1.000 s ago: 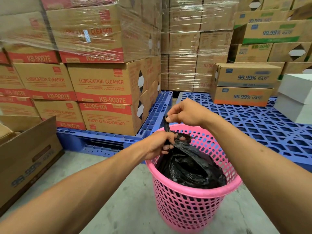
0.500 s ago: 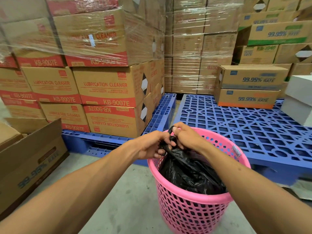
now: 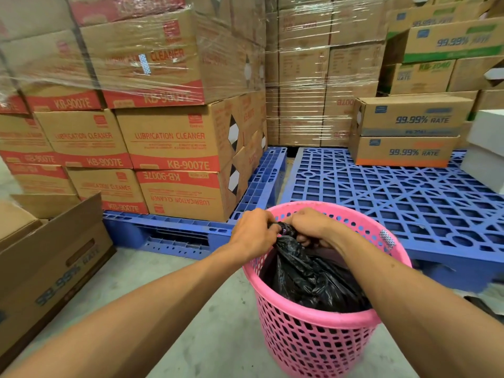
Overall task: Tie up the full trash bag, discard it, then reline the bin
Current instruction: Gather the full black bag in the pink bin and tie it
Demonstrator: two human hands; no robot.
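Pallets [image 3: 381, 192] and cartons [image 3: 169, 143] behind bin [image 3: 313, 317]

Head view looks forward and down, close over the bin [image 3: 313, 317].

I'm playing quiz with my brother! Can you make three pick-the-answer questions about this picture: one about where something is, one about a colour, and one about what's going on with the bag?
1. Where is the black trash bag?
A. On the blue pallet
B. Inside the bin
C. In the open brown box

2. What colour is the bin?
A. Pink
B. Green
C. White

3. What is happening at the top of the bag?
A. It hangs wide open over the rim
B. Nobody is touching it
C. Both hands pinch it bunched together

Answers:
1. B, the bag sits down inside the holey bin, which stands on the floor.
2. A, its rim and wall are pink.
3. C, the left hand and the right hand have a grip on the gathered neck.
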